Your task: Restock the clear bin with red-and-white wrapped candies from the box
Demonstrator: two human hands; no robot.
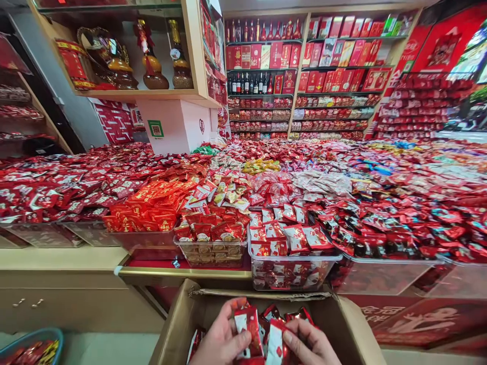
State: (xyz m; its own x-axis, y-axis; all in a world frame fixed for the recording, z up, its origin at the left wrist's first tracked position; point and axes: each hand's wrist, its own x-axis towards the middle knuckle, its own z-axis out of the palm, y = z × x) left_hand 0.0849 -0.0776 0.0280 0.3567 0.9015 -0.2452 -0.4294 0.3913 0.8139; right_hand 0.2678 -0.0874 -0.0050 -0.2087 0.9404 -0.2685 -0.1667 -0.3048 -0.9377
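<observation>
My left hand [224,337] is at the bottom centre, thumb and fingers closed on a red and white packet [249,322]. Beside it, my right hand [310,342] pinches another red and white packet [276,344]. Both hands are over an open cardboard box [350,324], with more shiny red packets [300,315] lying inside. Just beyond the box stands a clear plastic bin [294,258] filled with similar red and white packets. To its left, a second clear bin [213,246] holds red packets above stacked gold-coloured ones.
Bins heaped with packets line the counter [57,256] from side to side. A gold-edged ledge [186,274] lies beyond the box. A blue basket [57,337] sits at the lower left. Shelves of bottles and red boxes stand behind, and a display cabinet [144,96] overhangs the upper left.
</observation>
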